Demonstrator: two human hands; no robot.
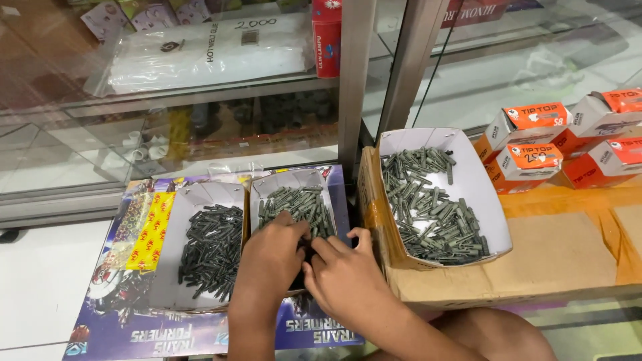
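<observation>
Two hands close together over the near end of the middle paper tray (289, 182), at about 12 o'clock from the arms. Left hand (271, 251) curled down with fingers bent into the pile of gray plastic plugs (297, 204); looks like pinching a few, but cannot tell for sure. Right hand (341, 274) just beside it at 3 o'clock, touching it, fingers curled near the tray's near edge; cannot tell if holding anything. Plugs short, thin, ribbed and dull gray-green, most lying with long sides running from 6 to 12 o'clock, away from the body. Left hand a bit nearer to the pile. At 9 o'clock, a second white paper tray (175, 227) full of darker plugs, lying every which way. At 3 o'clock, a bigger white paper tray (485, 200) with more gray plugs, sitting on a brown cardboard box (568, 261). Both small trays resting on a flat, shiny, colorful box (134, 327) on the floor. At 2 o'clock, small orange and white boxes (528, 144) stacked up. Behind it all, a glass cabinet (200, 134) with a metal frame, smooth and see-through.
</observation>
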